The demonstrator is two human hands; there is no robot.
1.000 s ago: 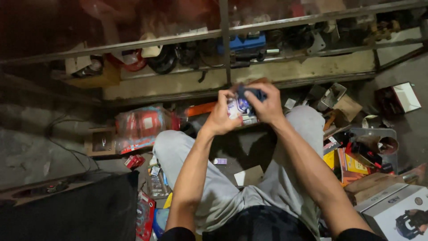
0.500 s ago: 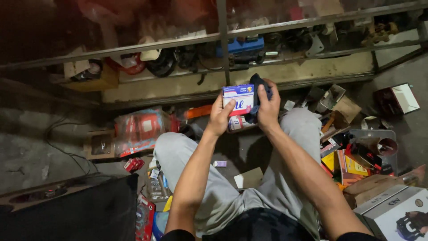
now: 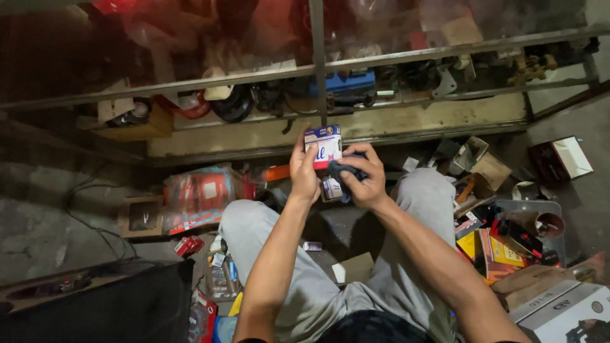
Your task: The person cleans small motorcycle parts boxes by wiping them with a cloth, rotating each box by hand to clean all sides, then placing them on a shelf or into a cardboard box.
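Small white-and-blue box [image 3: 323, 147] stands upright between both hands, raised in front of the metal shelf rail [image 3: 406, 56], above the person's grey-trousered knees [image 3: 254, 222]. Half a second ago it was held with its broad face turned to the camera; now it is turned narrower and lifted a little toward the shelf, so the handling looks like turning it over for inspection. The left hand [image 3: 304, 171] grips its left side, fingers closed around it. The right hand [image 3: 362, 178] clasps a dark cloth-like thing [image 3: 346, 170] against the box's lower right. Opened cartons [image 3: 489, 168] lie on the floor at right.
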